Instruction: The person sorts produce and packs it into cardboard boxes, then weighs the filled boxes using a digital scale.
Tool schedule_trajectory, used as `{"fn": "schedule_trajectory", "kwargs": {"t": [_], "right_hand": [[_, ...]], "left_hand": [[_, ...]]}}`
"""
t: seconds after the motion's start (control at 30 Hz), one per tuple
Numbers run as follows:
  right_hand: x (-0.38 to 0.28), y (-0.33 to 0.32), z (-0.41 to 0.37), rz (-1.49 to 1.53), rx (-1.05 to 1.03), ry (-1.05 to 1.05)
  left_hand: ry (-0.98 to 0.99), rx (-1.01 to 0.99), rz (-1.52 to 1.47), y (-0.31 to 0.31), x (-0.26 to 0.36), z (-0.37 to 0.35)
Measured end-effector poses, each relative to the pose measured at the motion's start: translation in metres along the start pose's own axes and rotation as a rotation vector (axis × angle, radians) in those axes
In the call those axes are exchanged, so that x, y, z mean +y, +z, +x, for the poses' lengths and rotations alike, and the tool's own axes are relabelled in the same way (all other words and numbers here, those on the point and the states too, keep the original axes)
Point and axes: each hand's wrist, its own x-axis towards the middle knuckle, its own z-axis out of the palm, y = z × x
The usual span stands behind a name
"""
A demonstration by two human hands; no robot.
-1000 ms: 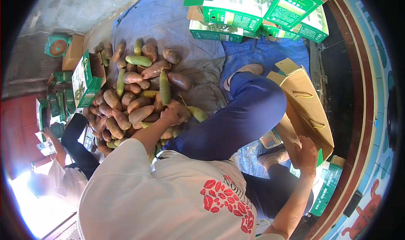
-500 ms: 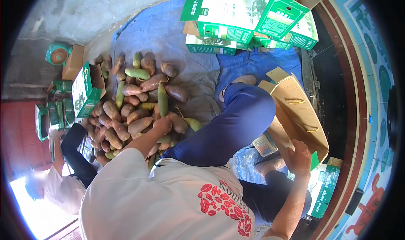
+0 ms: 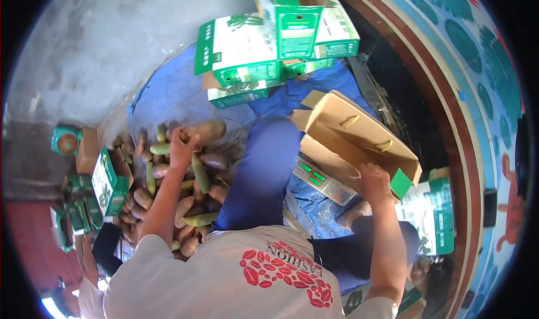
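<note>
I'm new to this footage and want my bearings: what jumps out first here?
A pile of brown and green produce lies on the blue tarp at left, where the left hand grasps a brown piece. At right, the right hand grips a cardboard box, with green-and-white cartons stacked above.

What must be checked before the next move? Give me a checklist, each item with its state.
1. Left hand grips a brown oblong fruit: ok.
2. Right hand holds the cardboard box by its rim: ok.
3. Box flaps open: ok.
4. Room inside the box: cannot tell, the inside is hidden.
5. Reading on the weighing scale beside the box: cannot tell, too small.
6. Free path from the fruit pile to the box: not ok, the person's blue-clad knee lies between.
</note>
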Motion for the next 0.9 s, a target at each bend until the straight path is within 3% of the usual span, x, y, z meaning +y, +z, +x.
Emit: {"fn": "schedule_trajectory", "kwargs": {"t": [0.07,0.17,0.33,0.47,0.53,0.7,0.8,0.9], "right_hand": [[0.002,0.01,0.003,-0.05,-0.066,0.044],[0.002,0.012,0.007,-0.064,-0.105,0.086],[0.0,0.015,0.008,-0.11,-0.065,0.097],[0.001,0.009,0.014,-0.104,-0.042,0.126],[0.002,0.008,0.015,-0.1,-0.051,0.13],[-0.001,0.009,0.015,-0.088,-0.041,0.124],[-0.001,0.007,0.015,-0.085,-0.054,0.127],[-0.001,0.006,0.016,-0.083,-0.079,0.127]], "left_hand": [[0.018,0.076,-0.23,0.003,0.053,0.012],[0.061,-0.004,-0.61,0.008,0.138,0.014],[0.224,-0.194,-0.678,0.051,0.226,0.001],[0.218,-0.454,-0.581,0.113,0.254,-0.014],[0.398,-0.54,-0.515,0.153,0.253,-0.015],[0.547,-0.5,-0.169,0.227,0.264,-0.031],[0.464,-0.574,0.026,0.253,0.273,-0.044],[0.097,-0.858,0.137,0.271,0.278,-0.049]]}}
